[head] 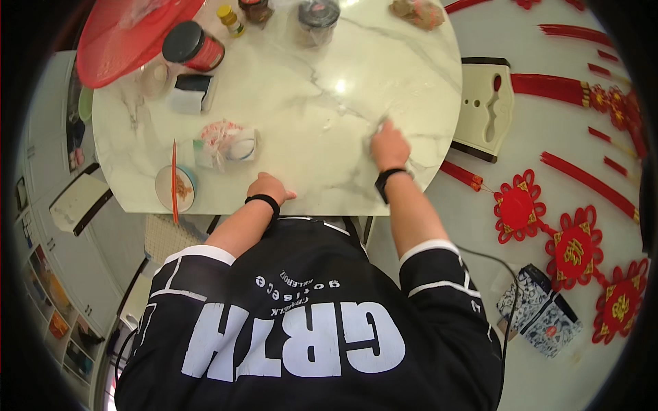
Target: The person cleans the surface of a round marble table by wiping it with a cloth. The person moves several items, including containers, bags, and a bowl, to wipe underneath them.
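Observation:
My right hand [390,146] presses down on the right part of the marble-patterned table [288,97]. It is closed over a pale crumpled piece, probably a cloth or tissue [381,125], mostly hidden under the fingers and blurred. At the table's front edge rests my left hand [270,188], thumb out to the side, with nothing visible in it. To its left stands a bowl [160,191] with bits of food inside and red chopsticks [175,177] laid across it. Beyond that hand lies a small open box [204,158] with a crumpled plastic bag [222,134] in it.
At the back left are a red mesh food cover [110,46], a black-lidded jar [205,51] and a yellow-capped bottle [231,23]. A dark-lidded container [318,23] and a brown bag [419,14] stand farther back. Chairs [480,108] surround the table; red knot hangings [516,205] are at right.

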The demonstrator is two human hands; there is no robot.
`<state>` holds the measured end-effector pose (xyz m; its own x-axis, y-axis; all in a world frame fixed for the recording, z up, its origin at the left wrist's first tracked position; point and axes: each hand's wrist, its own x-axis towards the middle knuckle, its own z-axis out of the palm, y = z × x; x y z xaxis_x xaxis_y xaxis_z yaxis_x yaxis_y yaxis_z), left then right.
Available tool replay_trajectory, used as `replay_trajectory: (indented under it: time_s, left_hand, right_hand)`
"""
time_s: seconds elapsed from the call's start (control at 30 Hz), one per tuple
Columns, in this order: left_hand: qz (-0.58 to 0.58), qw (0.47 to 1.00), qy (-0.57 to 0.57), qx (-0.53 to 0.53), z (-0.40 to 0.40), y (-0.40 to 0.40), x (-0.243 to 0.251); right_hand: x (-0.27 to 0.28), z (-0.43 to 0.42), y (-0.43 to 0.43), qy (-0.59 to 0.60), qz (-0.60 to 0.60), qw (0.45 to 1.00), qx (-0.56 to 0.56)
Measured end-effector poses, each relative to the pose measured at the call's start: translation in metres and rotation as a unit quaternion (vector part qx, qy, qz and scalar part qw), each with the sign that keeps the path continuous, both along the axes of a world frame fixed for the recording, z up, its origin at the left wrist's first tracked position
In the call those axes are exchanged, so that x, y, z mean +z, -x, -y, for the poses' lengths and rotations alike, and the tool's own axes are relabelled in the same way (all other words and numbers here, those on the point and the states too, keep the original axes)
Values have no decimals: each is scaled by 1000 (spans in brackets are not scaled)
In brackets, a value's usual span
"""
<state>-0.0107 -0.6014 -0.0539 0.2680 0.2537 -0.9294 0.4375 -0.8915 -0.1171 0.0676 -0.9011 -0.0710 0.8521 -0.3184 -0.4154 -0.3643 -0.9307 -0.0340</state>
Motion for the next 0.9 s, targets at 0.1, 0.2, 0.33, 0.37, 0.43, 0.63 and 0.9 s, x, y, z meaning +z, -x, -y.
replay_trajectory:
  time_s: [0.1, 0.2, 0.33, 0.37, 0.43, 0.63, 0.9]
  left_hand:
    - [-3, 1000, 11, -24, 9, -6, 5]
    - [-38, 996, 37, -66, 3, -2, -33]
    - [-51, 986, 58, -148, 3, -6, -32]
    - [-46, 986, 57, -147, 2, -6, -32]
    - [-19, 984, 51, -169, 5, -4, -25]
    - [-17, 999, -5, -30, 11, -4, -5]
    - [-27, 998, -34, -46, 9, -1, -28]
  right_hand:
    - [4, -24, 78, -39, -57, 997, -21]
    - [15, -29, 123, -82, -90, 993, -6]
    - [22, 6, 130, -103, -40, 979, -173]
    - [20, 20, 128, -104, -36, 979, -171]
    - [13, 51, 127, -41, -36, 969, -242]
    - [-10, 109, 59, 28, -1, 950, -312]
    - [-12, 58, -41, -31, 44, 985, -164]
